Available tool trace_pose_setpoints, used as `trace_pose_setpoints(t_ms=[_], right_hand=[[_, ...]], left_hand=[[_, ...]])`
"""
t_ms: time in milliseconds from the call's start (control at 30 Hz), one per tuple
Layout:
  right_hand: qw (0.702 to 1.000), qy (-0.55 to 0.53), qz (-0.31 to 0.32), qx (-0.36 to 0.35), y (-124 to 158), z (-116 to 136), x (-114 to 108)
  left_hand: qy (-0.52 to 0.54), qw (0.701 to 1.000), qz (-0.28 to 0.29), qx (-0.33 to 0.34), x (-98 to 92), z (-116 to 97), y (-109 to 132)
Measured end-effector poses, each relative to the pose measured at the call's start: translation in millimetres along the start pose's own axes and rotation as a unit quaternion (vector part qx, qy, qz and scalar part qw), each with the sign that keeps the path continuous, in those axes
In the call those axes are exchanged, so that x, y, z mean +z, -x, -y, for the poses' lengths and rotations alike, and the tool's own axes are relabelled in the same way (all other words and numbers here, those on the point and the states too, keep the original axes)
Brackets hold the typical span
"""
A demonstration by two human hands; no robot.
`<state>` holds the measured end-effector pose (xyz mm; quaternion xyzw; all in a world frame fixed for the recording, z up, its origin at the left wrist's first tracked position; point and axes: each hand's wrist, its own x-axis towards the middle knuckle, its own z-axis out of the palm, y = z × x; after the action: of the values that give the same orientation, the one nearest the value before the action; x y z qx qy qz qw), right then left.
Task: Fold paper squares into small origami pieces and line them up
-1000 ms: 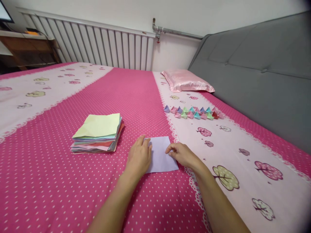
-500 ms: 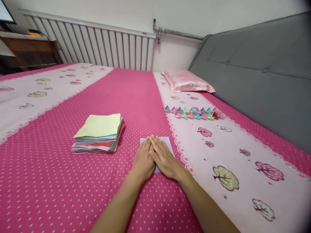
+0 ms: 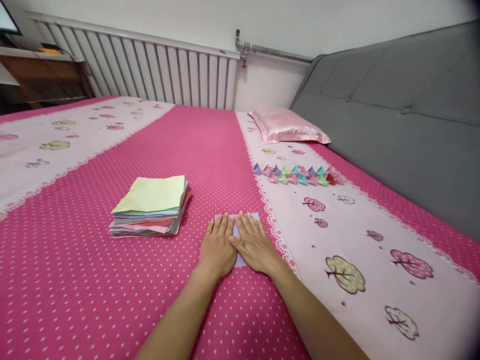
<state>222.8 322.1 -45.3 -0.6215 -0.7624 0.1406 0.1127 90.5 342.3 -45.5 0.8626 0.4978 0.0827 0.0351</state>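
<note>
A pale lilac sheet of paper point(image 3: 236, 227) lies on the pink dotted bedsheet point(image 3: 112, 280), mostly covered by both hands. My left hand point(image 3: 217, 247) rests flat on its left part, fingers stretched forward and slightly apart. My right hand point(image 3: 255, 245) lies flat on the right part, fingers spread, thumb touching the left hand. Neither hand grips anything. A stack of coloured square papers point(image 3: 152, 205), pale yellow on top, sits to the left of my hands.
A row of small folded paper pieces point(image 3: 298, 174) in several colours lies on the pale strip to the far right. A pink satin pillow point(image 3: 287, 126) sits beyond it, beside the grey padded headboard point(image 3: 393, 115). A white radiator point(image 3: 150, 67) lines the far wall.
A second ago both hands held the sheet's sides with more paper showing. They came together on top of it, and the fingers have now spread apart, pressing flat.
</note>
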Motion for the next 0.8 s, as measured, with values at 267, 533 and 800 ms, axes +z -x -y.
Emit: trace_pose_setpoints(t_ms=[267, 533, 800], right_hand=[[0.995, 0.032, -0.012, 0.090, 0, -16, -1], [0.966, -0.109, -0.133, 0.193, 0, -54, -32], [0.913, -0.372, 0.040, 0.162, 19, -55, -60]], left_hand=[[-0.010, 0.996, -0.020, -0.088, -0.2, 9, 2], [0.024, 0.980, -0.102, -0.170, -26.2, 35, -1], [0.210, 0.964, -0.049, -0.155, -31.9, 32, -2]])
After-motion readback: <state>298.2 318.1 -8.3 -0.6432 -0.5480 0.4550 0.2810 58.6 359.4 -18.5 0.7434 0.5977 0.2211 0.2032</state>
